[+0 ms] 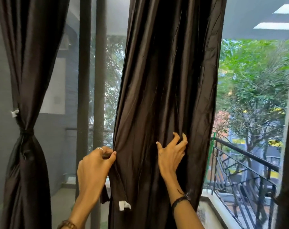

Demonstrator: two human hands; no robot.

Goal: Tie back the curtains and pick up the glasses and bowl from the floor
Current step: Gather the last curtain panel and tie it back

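Here, dark middle curtain (165,96) hangs with long axis vertical, loose, between both hands. Left hand (94,169) pinches curtain's left edge with thumb and fingers; narrow tie strip (119,187) with white tag dangles just below it. Right hand (172,154) claws into folds, fingers spread and bent, gathering fabric. Far left of left hand, second curtain (26,96) already cinched at waist. Railing (246,156) beyond right hand.
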